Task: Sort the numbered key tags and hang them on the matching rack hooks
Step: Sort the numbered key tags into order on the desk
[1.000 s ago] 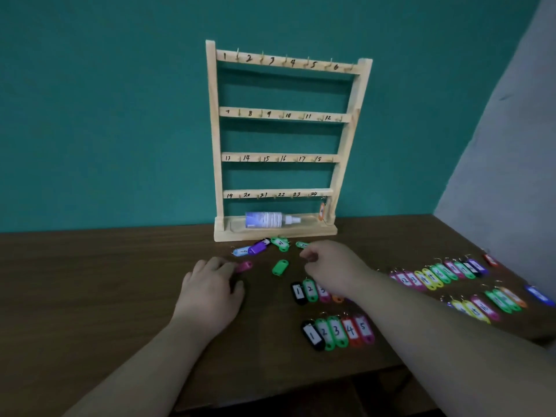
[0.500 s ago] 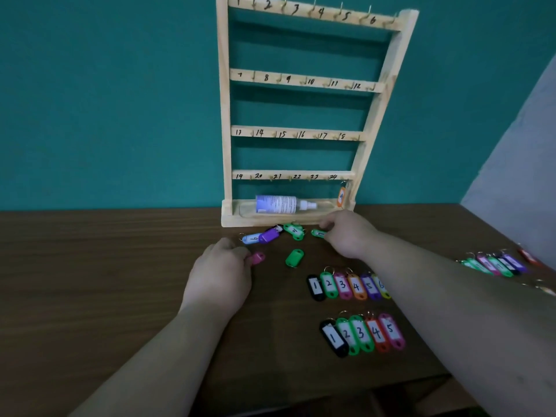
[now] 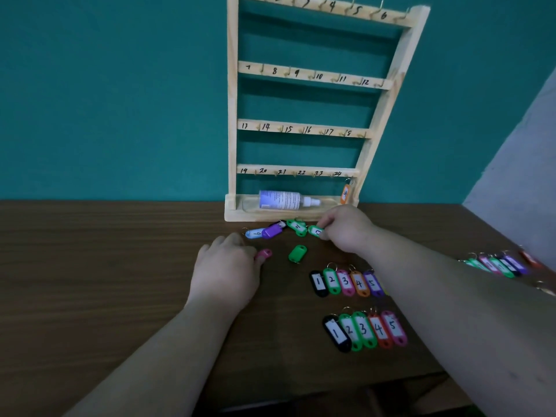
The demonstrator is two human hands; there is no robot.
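Pinching seen at right hand [image 3: 346, 228]: green tag [image 3: 314, 230] held between curled fingers, just in front of rack [image 3: 233, 115] base. Left hand [image 3: 225, 272] laid on counter [image 3: 90, 266], fingers over end of pink tag [image 3: 265, 253]; grip cannot be told. Far row [image 3: 346, 282] and near row [image 3: 365, 331], each numbered 1 to 5, laid near right. Orange tag [image 3: 346, 194] hung under 24.

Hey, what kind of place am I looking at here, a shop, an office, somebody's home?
Probably a staged indoor workspace rather than a shop: a plain wooden table against a bare teal wall, with a numbered wooden key rack and rows of coloured key tags.
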